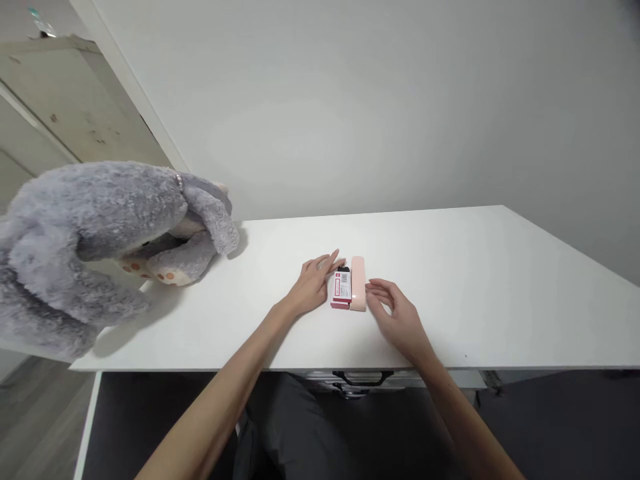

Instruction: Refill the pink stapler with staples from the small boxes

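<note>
Two small things lie side by side on the white table (425, 260): a red-and-white printed box (343, 288) with a barcode, and a long pale pink object (358, 283) with rounded ends, whose kind I cannot make out. A small black piece (343, 269) shows at the box's far end. My left hand (313, 285) rests at the box's left side, fingers stretched out and spread toward its far end. On the other side, my right hand (395, 315) lies on its edge, loosely curved and open, fingertips at the pink object's right side. Neither hand grips anything.
A large grey plush toy (110, 213) slumps over the table's left end. Behind the table rises a plain wall (350, 107). Black-handled drawers (363, 380) sit under the front edge, and a pale cabinet (75, 100) stands at the far left.
</note>
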A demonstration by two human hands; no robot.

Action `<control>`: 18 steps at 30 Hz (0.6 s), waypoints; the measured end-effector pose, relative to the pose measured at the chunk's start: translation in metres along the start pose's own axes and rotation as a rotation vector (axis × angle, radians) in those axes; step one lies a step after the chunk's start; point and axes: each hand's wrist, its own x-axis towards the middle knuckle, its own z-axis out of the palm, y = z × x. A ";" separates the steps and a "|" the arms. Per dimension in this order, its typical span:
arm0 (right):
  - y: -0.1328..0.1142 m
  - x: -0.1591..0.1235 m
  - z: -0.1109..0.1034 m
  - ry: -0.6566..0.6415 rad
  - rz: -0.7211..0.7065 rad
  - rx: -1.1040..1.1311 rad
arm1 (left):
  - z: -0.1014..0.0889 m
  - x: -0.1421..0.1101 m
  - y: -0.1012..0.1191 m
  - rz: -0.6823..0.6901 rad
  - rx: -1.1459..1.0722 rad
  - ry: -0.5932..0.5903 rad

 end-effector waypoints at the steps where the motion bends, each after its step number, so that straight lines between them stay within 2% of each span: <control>1: 0.000 0.000 0.000 -0.003 -0.002 -0.001 | 0.000 0.000 0.000 0.005 0.008 -0.002; 5: 0.002 0.000 0.000 -0.004 -0.011 -0.002 | 0.004 -0.002 -0.006 -0.018 -0.014 0.070; 10: 0.004 0.002 0.000 0.004 -0.002 0.013 | 0.000 -0.014 -0.028 -0.175 0.061 0.210; 12: -0.003 -0.005 -0.001 0.066 -0.009 -0.015 | -0.012 -0.025 -0.040 -0.201 0.140 0.191; 15: -0.023 -0.029 0.004 0.270 -0.124 -0.151 | -0.037 -0.051 -0.058 -0.222 0.206 0.137; 16: -0.029 -0.040 0.009 0.264 -0.199 -0.194 | -0.045 -0.060 -0.064 -0.234 0.220 0.117; 18: -0.040 -0.059 0.025 0.085 -0.339 -0.214 | -0.061 -0.079 -0.076 -0.271 0.250 0.105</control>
